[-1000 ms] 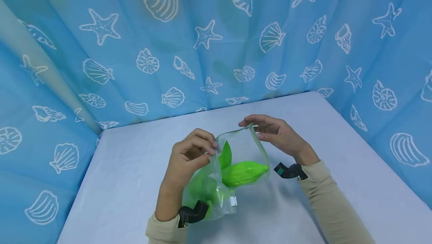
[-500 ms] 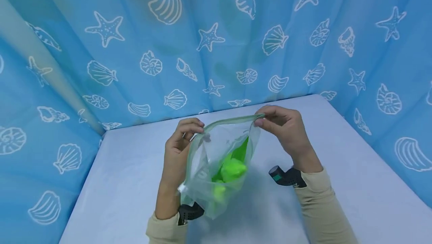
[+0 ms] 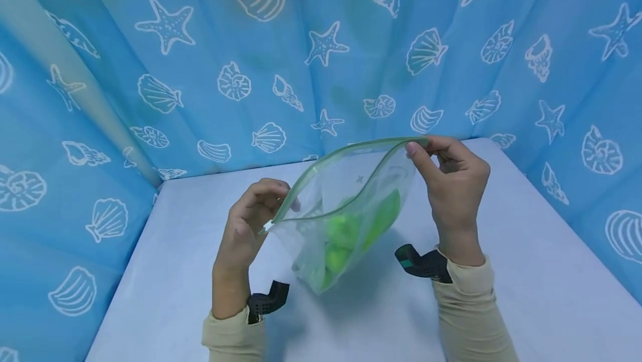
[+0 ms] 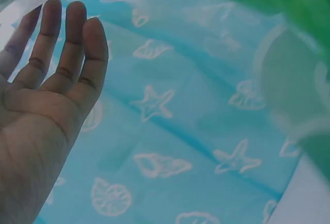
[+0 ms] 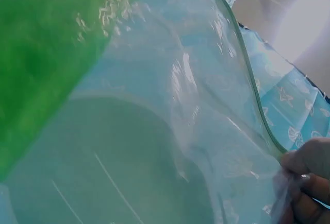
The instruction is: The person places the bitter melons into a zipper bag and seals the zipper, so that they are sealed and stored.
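A clear zip bag (image 3: 313,231) with a green zip edge hangs above the table in the head view, its mouth spread apart. Inside it lie several bright green, pointed objects (image 3: 346,234), blurred through the plastic; their kind cannot be told. My right hand (image 3: 453,184) pinches the far right corner of the bag between thumb and fingers. At the other end, my left hand (image 3: 247,228) is beside the white slider (image 3: 268,225), fingertips behind the rim. In the left wrist view, the left hand (image 4: 46,100) shows loosely extended fingers up against the plastic.
A white-covered table (image 3: 190,228) lies under the bag and both hands. Blue curtains (image 3: 200,100) with white shell and starfish drawings hang behind it and at its sides. Each wrist carries a black camera mount (image 3: 271,298) over a beige sleeve (image 3: 236,340).
The bag has turned and its mouth has been spread wider. The right hand, near the bag's edge before, has taken hold of a corner and moved up and right. The left hand has loosened its grip and shifted left.
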Demonstrator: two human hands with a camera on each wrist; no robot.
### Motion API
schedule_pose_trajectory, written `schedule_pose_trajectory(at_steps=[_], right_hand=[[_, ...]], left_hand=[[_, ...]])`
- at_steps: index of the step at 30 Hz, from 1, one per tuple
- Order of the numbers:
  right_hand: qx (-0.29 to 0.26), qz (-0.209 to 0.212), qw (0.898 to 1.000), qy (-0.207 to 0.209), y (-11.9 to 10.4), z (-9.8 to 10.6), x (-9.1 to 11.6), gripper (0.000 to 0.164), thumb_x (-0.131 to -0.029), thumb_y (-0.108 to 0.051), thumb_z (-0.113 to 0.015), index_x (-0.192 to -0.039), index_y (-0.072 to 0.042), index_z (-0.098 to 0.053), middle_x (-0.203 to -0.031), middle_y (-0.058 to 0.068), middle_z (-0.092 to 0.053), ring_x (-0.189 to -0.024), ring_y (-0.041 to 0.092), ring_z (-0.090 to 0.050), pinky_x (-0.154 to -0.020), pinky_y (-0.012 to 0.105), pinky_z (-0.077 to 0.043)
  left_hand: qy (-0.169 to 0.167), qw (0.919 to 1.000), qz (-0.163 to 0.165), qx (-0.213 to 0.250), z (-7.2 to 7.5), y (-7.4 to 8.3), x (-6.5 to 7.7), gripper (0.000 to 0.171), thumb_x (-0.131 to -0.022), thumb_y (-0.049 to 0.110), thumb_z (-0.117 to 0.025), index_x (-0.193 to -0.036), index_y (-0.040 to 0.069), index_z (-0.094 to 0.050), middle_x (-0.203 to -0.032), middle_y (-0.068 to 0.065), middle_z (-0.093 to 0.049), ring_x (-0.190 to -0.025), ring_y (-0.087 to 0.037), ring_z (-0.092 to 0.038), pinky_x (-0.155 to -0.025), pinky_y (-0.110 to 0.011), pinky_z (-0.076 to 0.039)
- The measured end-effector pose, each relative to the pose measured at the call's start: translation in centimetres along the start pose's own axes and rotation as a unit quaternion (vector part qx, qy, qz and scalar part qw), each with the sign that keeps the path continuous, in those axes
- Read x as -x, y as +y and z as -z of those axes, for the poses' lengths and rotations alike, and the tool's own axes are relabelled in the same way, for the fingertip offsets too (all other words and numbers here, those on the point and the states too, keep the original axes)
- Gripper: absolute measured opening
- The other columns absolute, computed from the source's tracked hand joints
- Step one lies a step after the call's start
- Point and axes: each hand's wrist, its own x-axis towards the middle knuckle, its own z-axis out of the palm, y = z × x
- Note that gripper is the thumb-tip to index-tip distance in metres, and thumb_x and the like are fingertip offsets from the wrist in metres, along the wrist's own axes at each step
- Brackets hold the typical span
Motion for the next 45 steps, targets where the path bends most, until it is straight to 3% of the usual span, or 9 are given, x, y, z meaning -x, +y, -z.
schedule_pose_trajectory(at_steps=[4,9,17,22,25,28,32,38,45], right_hand=[[0.012,0.009,0.999,0.033,-1.1,-0.5,-0.4,0.015,-0.085,0.005,-0.074,-0.092,0.017,-0.07,-0.081,0.005,-0.069,-0.075,0.02,-0.06,-0.084,0.031,-0.051],[0.01,0.014,0.999,0.042,-2.5,-0.8,-0.3,0.018,-0.085,0.004,-0.073,-0.091,0.02,-0.068,-0.078,0.003,-0.067,-0.072,0.018,-0.057,-0.079,0.029,-0.05],[-0.064,0.028,0.995,0.066,-3.0,0.3,0.1,0.019,-0.082,0.009,-0.074,-0.091,0.023,-0.066,-0.077,0.01,-0.069,-0.069,0.02,-0.059,-0.069,0.029,-0.048],[-0.085,0.034,0.993,0.078,-3.1,1.3,-0.1,0.02,-0.08,0.01,-0.076,-0.091,0.023,-0.066,-0.078,0.013,-0.069,-0.068,0.021,-0.058,-0.068,0.029,-0.048],[-0.039,0.027,0.997,0.057,-3.9,1.4,-0.1,0.019,-0.082,0.011,-0.073,-0.095,0.023,-0.066,-0.083,0.011,-0.069,-0.074,0.02,-0.057,-0.073,0.029,-0.047],[0.094,0.037,0.995,0.021,-5.2,1.2,0.2,0.025,-0.087,0.009,-0.067,-0.11,0.018,-0.064,-0.098,0.015,-0.067,-0.091,0.018,-0.058,-0.084,0.028,-0.044],[0.186,0.086,0.979,0.025,-6.6,0.9,0.6,0.032,-0.088,0.004,-0.063,-0.119,0.011,-0.064,-0.11,0.02,-0.063,-0.108,0.02,-0.056,-0.09,0.029,-0.04],[0.072,0.147,0.984,-0.071,-7.9,-0.4,1.9,0.013,-0.085,0.005,-0.064,-0.093,0.012,-0.071,-0.095,0.02,-0.066,-0.098,0.027,-0.059,-0.09,0.031,-0.047],[0.125,0.248,0.925,-0.259,-8.7,-3.8,0.4,0.016,-0.091,-0.011,-0.067,-0.102,-0.002,-0.075,-0.102,0.011,-0.067,-0.101,0.028,-0.058,-0.095,0.045,-0.038]], left_hand=[[0.026,0.9982,0.016,-0.052,0.8,1.0,0.2,0.037,-0.093,0.022,-0.074,-0.117,-0.003,-0.062,-0.113,-0.011,-0.061,-0.105,-0.025,-0.059,-0.095,-0.038,-0.05],[0.104,0.9835,0.047,-0.141,0.4,1.9,0.2,0.018,-0.087,-0.005,-0.074,-0.104,-0.006,-0.068,-0.102,-0.014,-0.066,-0.095,-0.024,-0.064,-0.09,-0.036,-0.053],[0.264,0.9221,-0.027,-0.282,-1.2,2.9,-0.6,0.021,-0.086,-0.009,-0.072,-0.107,-0.006,-0.071,-0.098,-0.014,-0.071,-0.075,-0.015,-0.065,-0.063,-0.022,-0.047],[0.31,0.9005,-0.039,-0.303,-1.6,3.1,-1.2,0.024,-0.085,-0.013,-0.071,-0.108,-0.006,-0.071,-0.099,-0.013,-0.073,-0.068,-0.01,-0.061,-0.057,-0.018,-0.043],[0.35,0.8885,-0.042,-0.294,-2.2,3.3,-1.3,0.023,-0.083,-0.013,-0.073,-0.106,-0.009,-0.07,-0.098,-0.014,-0.073,-0.078,-0.014,-0.068,-0.065,-0.02,-0.051],[0.389,0.8725,-0.057,-0.29,-3.3,3.8,-1.3,0.023,-0.082,-0.012,-0.076,-0.104,-0.011,-0.07,-0.097,-0.015,-0.073,-0.085,-0.021,-0.071,-0.075,-0.026,-0.056],[0.389,0.8719,-0.083,-0.285,-4.4,4.6,-1.2,0.022,-0.08,-0.014,-0.075,-0.102,-0.014,-0.069,-0.095,-0.02,-0.071,-0.087,-0.027,-0.071,-0.084,-0.033,-0.057],[0.374,0.8915,-0.048,-0.251,-3.7,4.6,-1.3,0.022,-0.083,-0.014,-0.072,-0.106,-0.013,-0.069,-0.097,-0.017,-0.072,-0.086,-0.023,-0.071,-0.078,-0.028,-0.056],[0.387,0.8731,-0.037,-0.294,-3.7,4.7,-1.0,0.025,-0.084,-0.008,-0.076,-0.108,-0.007,-0.071,-0.095,-0.016,-0.072,-0.08,-0.021,-0.069,-0.07,-0.025,-0.055]])
